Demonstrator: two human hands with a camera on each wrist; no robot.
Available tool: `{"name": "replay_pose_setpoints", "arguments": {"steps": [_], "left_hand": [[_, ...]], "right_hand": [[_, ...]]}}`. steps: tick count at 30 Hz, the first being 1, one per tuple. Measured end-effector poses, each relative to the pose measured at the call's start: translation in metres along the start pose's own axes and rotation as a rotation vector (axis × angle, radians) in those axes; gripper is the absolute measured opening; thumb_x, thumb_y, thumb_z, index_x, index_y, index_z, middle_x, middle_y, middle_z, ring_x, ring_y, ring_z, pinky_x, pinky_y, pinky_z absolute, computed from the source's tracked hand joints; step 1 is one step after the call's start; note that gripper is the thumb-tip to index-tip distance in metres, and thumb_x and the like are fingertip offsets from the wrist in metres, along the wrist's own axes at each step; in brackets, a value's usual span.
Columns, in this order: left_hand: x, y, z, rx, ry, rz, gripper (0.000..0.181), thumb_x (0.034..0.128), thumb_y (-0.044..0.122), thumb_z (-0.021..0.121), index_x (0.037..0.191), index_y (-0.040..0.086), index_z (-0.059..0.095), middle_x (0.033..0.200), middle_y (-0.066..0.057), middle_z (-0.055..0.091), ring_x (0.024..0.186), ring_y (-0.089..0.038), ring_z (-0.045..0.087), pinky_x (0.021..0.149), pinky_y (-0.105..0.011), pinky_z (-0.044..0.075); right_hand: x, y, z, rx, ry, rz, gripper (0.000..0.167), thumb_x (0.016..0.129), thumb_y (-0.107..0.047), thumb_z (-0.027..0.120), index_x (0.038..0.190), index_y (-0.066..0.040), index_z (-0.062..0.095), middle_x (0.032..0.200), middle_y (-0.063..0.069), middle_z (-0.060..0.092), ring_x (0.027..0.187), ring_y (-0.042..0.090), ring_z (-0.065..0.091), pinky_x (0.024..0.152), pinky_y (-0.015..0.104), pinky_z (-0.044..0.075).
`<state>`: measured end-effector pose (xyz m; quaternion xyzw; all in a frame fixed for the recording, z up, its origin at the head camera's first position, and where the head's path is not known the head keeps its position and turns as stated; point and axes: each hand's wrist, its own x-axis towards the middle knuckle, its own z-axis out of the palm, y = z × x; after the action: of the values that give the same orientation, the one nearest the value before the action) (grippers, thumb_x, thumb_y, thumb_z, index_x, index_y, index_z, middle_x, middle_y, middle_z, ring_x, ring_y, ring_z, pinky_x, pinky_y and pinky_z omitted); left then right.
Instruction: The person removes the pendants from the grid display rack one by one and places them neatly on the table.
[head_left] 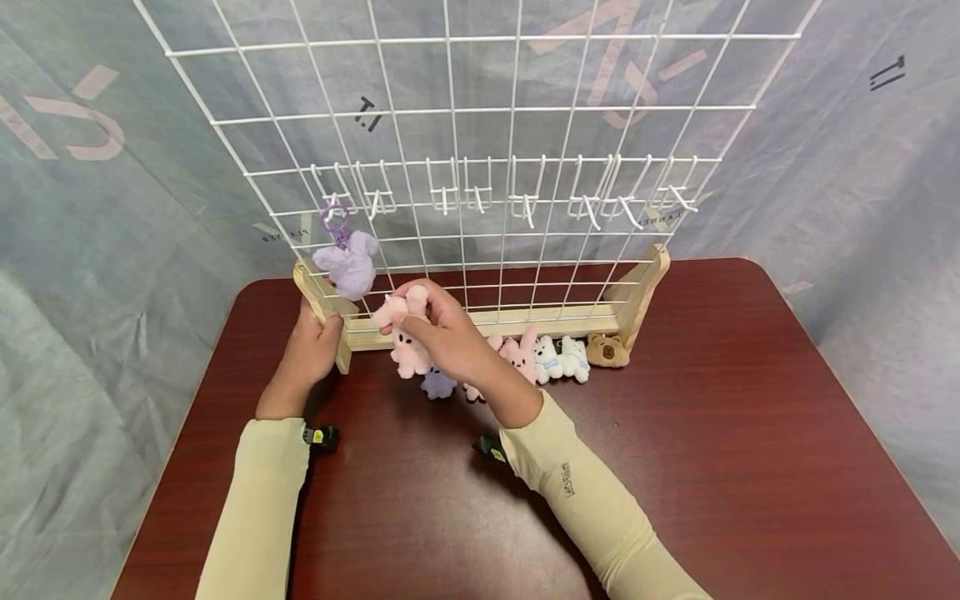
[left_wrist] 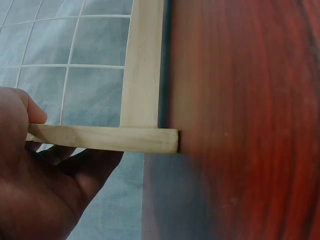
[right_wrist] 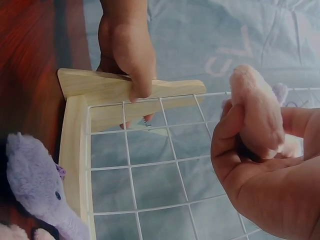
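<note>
My left hand [head_left: 306, 354] grips the wooden side foot [left_wrist: 100, 139] of the white wire grid rack, thumb on one face and fingers on the other. Fingers of my right hand [head_left: 457, 337] pinch a pink plush bunny [head_left: 411, 357] near its head, in front of the grid's lower left. Just above and left of it, a purple plush charm [head_left: 351, 271] hangs by its purple ring [head_left: 335, 218] from the leftmost hook. In the right wrist view the pink plush [right_wrist: 257, 107] sits between thumb and fingers; its ring cannot be made out.
Several white hooks [head_left: 525, 204] line the wire grid [head_left: 480, 108]. Along the wooden base bar [head_left: 540, 318] lie a purple plush [head_left: 438, 383], pink plushes [head_left: 520, 357], white plushes [head_left: 574, 360] and a brown bear plush [head_left: 607, 350] on the red-brown table [head_left: 720, 433]. My right forearm partly covers this row.
</note>
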<state>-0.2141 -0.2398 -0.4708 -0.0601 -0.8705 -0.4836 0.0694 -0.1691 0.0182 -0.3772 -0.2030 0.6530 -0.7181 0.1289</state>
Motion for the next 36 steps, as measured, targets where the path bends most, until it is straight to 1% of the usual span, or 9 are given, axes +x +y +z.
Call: {"name": "replay_pose_setpoints", "arguments": {"steps": [6,13,15,18,22,25,29,31,36], "left_hand": [[0.001,-0.001,0.0,0.0,0.001,0.009,0.063,0.106,0.01,0.039,0.165,0.005,0.017,0.159,-0.028,0.041,0.146,-0.04,0.041,0.12,-0.063,0.031],[0.001,-0.002,0.0,-0.023,0.001,0.013,0.063,0.1062,0.008,0.04,0.165,0.006,0.017,0.156,-0.028,0.042,0.143,-0.041,0.043,0.118,-0.063,0.032],[0.0,-0.002,0.0,-0.023,0.0,0.006,0.063,0.1062,0.009,0.04,0.165,0.006,0.017,0.156,-0.028,0.043,0.143,-0.041,0.043,0.118,-0.062,0.032],[0.0,-0.002,0.0,-0.018,-0.001,0.001,0.063,0.1061,0.009,0.04,0.165,0.006,0.017,0.156,-0.029,0.043,0.144,-0.04,0.042,0.118,-0.062,0.032],[-0.001,-0.002,0.0,-0.023,-0.005,0.006,0.064,0.1063,0.008,0.04,0.166,0.006,0.016,0.157,-0.029,0.042,0.145,-0.041,0.042,0.119,-0.064,0.031],[0.0,-0.003,0.001,-0.022,-0.007,0.01,0.064,0.1066,0.008,0.04,0.166,0.007,0.016,0.157,-0.028,0.043,0.144,-0.041,0.043,0.118,-0.063,0.032],[0.001,-0.004,0.001,-0.031,-0.003,0.009,0.063,0.106,0.007,0.04,0.165,0.007,0.019,0.155,-0.026,0.045,0.142,-0.039,0.045,0.118,-0.06,0.033],[0.0,-0.004,0.002,-0.038,-0.001,0.008,0.062,0.1058,0.006,0.04,0.165,0.007,0.02,0.153,-0.027,0.047,0.141,-0.039,0.046,0.118,-0.059,0.033],[-0.001,-0.002,0.0,-0.008,0.0,0.0,0.062,0.1066,0.009,0.04,0.165,0.007,0.019,0.152,-0.029,0.047,0.141,-0.04,0.045,0.117,-0.062,0.033]], "right_hand": [[0.002,0.003,0.0,-0.039,0.007,-0.028,0.022,0.104,-0.002,0.056,0.125,0.0,0.054,0.112,0.029,0.072,0.069,0.008,0.072,0.065,0.031,0.062],[0.002,0.005,0.0,0.01,-0.012,-0.039,0.024,0.104,0.0,0.056,0.126,0.001,0.048,0.114,0.034,0.071,0.068,0.008,0.071,0.063,0.028,0.061],[0.001,0.005,0.001,0.014,-0.01,-0.032,0.024,0.104,0.0,0.057,0.126,0.001,0.049,0.112,0.033,0.071,0.067,0.008,0.071,0.062,0.028,0.061],[0.001,0.006,0.001,-0.016,0.004,-0.03,0.024,0.102,-0.002,0.06,0.125,0.002,0.054,0.109,0.023,0.07,0.069,0.008,0.071,0.063,0.027,0.061],[0.002,0.007,0.0,-0.103,0.026,-0.046,0.024,0.1,-0.007,0.066,0.123,-0.001,0.064,0.11,0.011,0.066,0.077,0.005,0.069,0.07,0.026,0.06],[0.003,0.009,0.0,-0.158,0.04,-0.056,0.023,0.1,-0.01,0.068,0.123,-0.003,0.07,0.115,0.012,0.069,0.085,0.002,0.066,0.077,0.022,0.057],[0.004,0.011,0.0,-0.166,0.046,-0.048,0.023,0.103,-0.012,0.066,0.122,-0.003,0.073,0.122,0.014,0.072,0.094,0.0,0.063,0.083,0.018,0.054],[0.005,0.012,0.0,-0.162,0.043,-0.041,0.024,0.103,-0.012,0.065,0.123,-0.002,0.074,0.125,0.015,0.073,0.096,-0.001,0.063,0.083,0.018,0.054],[0.007,0.015,-0.002,-0.181,0.032,-0.026,0.028,0.103,-0.012,0.066,0.127,-0.001,0.073,0.129,0.016,0.074,0.093,-0.001,0.063,0.08,0.017,0.054]]}}
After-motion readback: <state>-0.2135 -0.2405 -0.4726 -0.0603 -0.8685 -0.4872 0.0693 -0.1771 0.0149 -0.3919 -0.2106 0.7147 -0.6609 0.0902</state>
